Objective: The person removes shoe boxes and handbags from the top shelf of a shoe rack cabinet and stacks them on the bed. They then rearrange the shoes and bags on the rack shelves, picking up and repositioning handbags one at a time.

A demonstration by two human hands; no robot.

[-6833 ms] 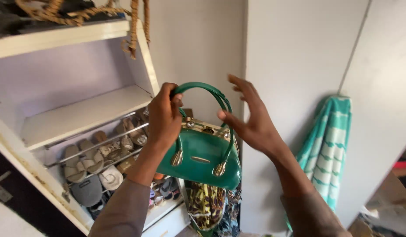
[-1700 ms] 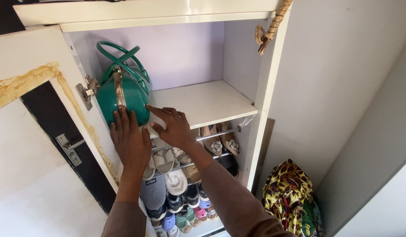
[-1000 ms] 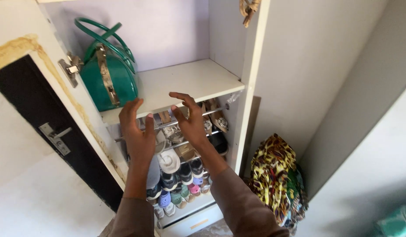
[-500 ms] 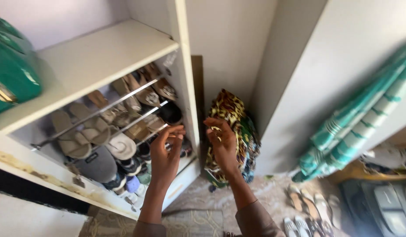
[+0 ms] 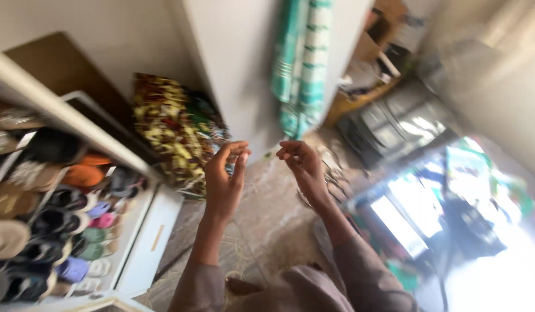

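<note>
Beside the shoe rack [image 5: 59, 214], empty left hand [image 5: 224, 182] and right hand [image 5: 305, 167] hover.

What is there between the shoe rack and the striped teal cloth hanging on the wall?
In the head view, a colourful patterned bag leans there, between the shoe rack and the teal cloth, against a white wall.

Many colourful shoes and sandals [image 5: 59, 225] sit in rows on a white wooden shelf [image 5: 146, 237]. A yellow patterned cloth bag [image 5: 169, 133] leans nearby. A green striped towel [image 5: 299, 63] hangs on the wall.
</note>
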